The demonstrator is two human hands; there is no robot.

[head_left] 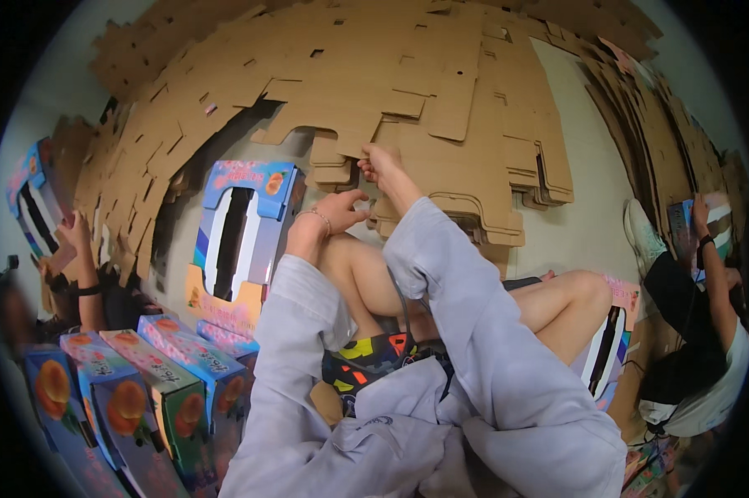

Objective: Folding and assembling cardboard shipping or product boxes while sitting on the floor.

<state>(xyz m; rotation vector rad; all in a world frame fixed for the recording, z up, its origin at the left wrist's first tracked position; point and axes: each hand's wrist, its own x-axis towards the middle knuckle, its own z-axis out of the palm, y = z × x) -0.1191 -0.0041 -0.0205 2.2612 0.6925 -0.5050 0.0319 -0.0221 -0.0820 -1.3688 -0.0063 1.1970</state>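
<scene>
My right hand (pixel 380 168) is closed, its fingertips pinching the near edge of a flat brown cardboard sheet (pixel 341 100) on top of the pile before me. Beside my bent left knee, my left hand (pixel 335 212) hovers with thumb and fingers apart. A small pale patch shows between its fingertips, too small to make out. Below both hands lie stacked die-cut cardboard pieces (pixel 449 212) with notched edges. To the left, a printed fruit carton (pixel 287 203) with a long opening in its face lies on the floor.
Several colourful cartons (pixel 183 353) stand in a row at lower left. Another printed carton (pixel 611 353) is by my right knee. Co-workers sit at both sides, one holding up a carton (pixel 34 199) on the left. More cardboard stacks (pixel 640 124) lie at right.
</scene>
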